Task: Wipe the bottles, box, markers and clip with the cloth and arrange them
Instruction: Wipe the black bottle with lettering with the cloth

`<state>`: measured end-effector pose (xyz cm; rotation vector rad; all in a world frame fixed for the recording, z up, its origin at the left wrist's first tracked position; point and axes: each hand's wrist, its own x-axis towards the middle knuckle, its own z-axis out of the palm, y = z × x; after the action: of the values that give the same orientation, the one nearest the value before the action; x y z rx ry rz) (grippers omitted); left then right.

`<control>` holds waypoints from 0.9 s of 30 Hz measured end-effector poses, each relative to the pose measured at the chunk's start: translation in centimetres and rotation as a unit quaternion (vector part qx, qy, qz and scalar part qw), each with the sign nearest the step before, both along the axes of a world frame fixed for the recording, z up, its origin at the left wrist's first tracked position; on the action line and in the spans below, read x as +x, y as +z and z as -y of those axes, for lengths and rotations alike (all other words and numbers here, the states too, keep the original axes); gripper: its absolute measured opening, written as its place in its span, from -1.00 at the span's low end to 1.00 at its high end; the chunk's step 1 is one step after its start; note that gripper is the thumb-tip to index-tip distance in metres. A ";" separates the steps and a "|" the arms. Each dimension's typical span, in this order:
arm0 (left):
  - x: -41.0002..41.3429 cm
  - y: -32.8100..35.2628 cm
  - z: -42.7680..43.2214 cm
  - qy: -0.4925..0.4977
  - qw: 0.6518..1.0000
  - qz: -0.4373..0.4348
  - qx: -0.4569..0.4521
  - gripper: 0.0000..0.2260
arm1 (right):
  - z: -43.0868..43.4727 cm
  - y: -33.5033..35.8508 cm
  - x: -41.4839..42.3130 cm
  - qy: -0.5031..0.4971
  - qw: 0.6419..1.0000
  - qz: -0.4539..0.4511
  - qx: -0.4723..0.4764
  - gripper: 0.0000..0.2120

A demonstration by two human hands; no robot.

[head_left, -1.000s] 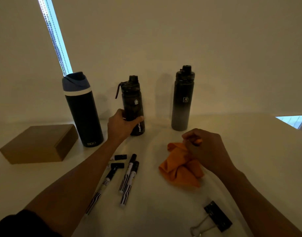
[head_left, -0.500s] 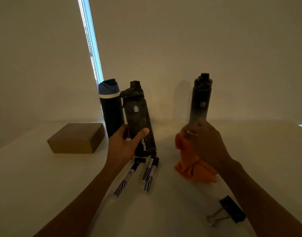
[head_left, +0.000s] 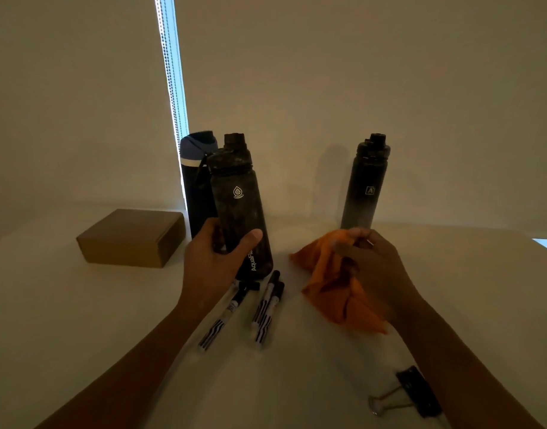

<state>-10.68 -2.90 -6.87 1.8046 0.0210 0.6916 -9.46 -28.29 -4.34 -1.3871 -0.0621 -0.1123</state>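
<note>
The left hand (head_left: 213, 267) had curled its fingers and thumb round the lower half of the speckled black bottle (head_left: 241, 212). A second earlier that bottle stood near the bench's (head_left: 80, 320) far edge. Now it was held upright and nearer, apparently off the surface, its base just above the caps of the markers (head_left: 266, 308). The right hand (head_left: 377, 274) pinched the orange cloth (head_left: 334, 292), which had been drawn up from a flat heap towards the bottle. Wiping of this bottle looked about to begin. The tall bottle (head_left: 366, 184), blue-capped bottle (head_left: 198, 156), box (head_left: 133, 238) and clip (head_left: 417, 391) sat untouched, the clip towards the near right corner.
</note>
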 end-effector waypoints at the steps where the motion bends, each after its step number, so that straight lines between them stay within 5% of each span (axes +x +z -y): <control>1: -0.1 -0.1 0.1 -0.003 1.000 0.000 -0.005 -0.48 | -0.2 -0.1 0.0 0.019 0.997 -0.063 0.034 -0.71; 5: -0.4 -0.1 0.6 -0.014 1.000 -0.001 -0.012 -0.47 | -0.4 -0.3 -0.2 0.082 0.963 -0.250 0.064 -0.28; 12: -0.4 -0.2 0.9 -0.011 1.000 -0.001 0.000 -0.50 | 0.4 -0.8 0.3 0.122 0.957 -0.255 -0.071 0.02; 16: -0.2 -0.3 0.8 -0.011 1.000 -0.009 0.007 -0.53 | -0.2 -0.8 -0.4 0.069 0.959 -0.183 -0.207 -0.38; 18: -0.2 -0.4 0.9 -0.018 1.000 -0.009 -0.002 -0.58 | -0.3 -1.0 -0.3 0.046 0.906 -0.107 -0.406 -0.54; 20: -0.1 -0.5 1.0 -0.026 1.000 -0.009 -0.006 -0.59 | -0.6 -1.1 -0.5 0.030 0.871 -0.048 -0.487 -0.62; 24: 0.0 -0.7 0.8 -0.046 0.998 -0.008 -0.033 -0.58 | -1.5 -0.3 -1.7 0.055 0.933 0.060 -0.350 -0.58; 27: 0.0 -0.7 0.7 -0.063 0.997 -0.009 -0.053 -0.59 | -1.5 -0.4 -1.6 -0.027 0.924 0.135 -0.356 -0.52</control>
<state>-10.67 -3.64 -7.54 1.6947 -0.0430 0.5737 -11.09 -26.78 -4.77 -2.0948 -0.3211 -0.3543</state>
